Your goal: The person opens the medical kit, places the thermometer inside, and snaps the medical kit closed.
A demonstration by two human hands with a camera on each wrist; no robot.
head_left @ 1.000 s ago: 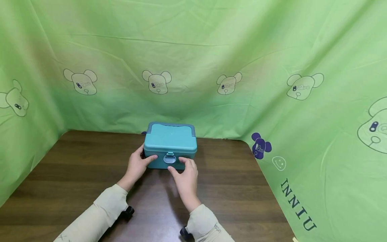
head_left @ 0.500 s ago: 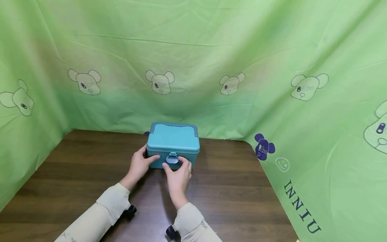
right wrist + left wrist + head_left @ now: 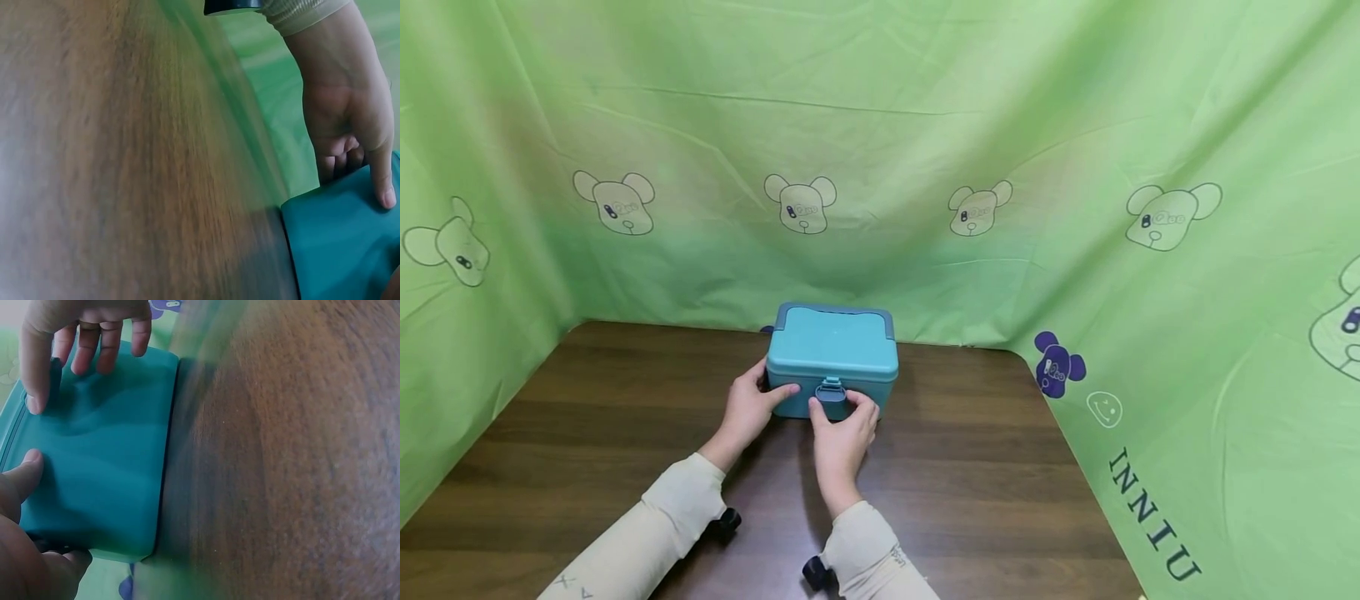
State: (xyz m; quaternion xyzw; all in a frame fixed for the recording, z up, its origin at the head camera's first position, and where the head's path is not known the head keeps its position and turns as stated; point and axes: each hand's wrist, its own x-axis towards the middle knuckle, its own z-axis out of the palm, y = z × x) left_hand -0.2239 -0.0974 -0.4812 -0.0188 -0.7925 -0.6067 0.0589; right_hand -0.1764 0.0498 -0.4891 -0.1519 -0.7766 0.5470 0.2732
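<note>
A teal lidded box with a blue-grey handle folded on its top stands upright near the back of the table, its lid down. My left hand grips the box's left front corner, thumb on the front face and fingers round the side. At the middle of the front hangs a latch, tilted outward from the face. My right hand pinches this latch between thumb and index finger. In the left wrist view the other fingers of the right hand are spread in front of the box.
The brown wooden table extends around the box. Behind it and at both sides hangs a green curtain printed with bear heads. A black camera is strapped at each cuff.
My right hand has moved left to the latch and closed thumb and index finger on it. The latch now tilts outward. The left hand keeps its hold on the box.
</note>
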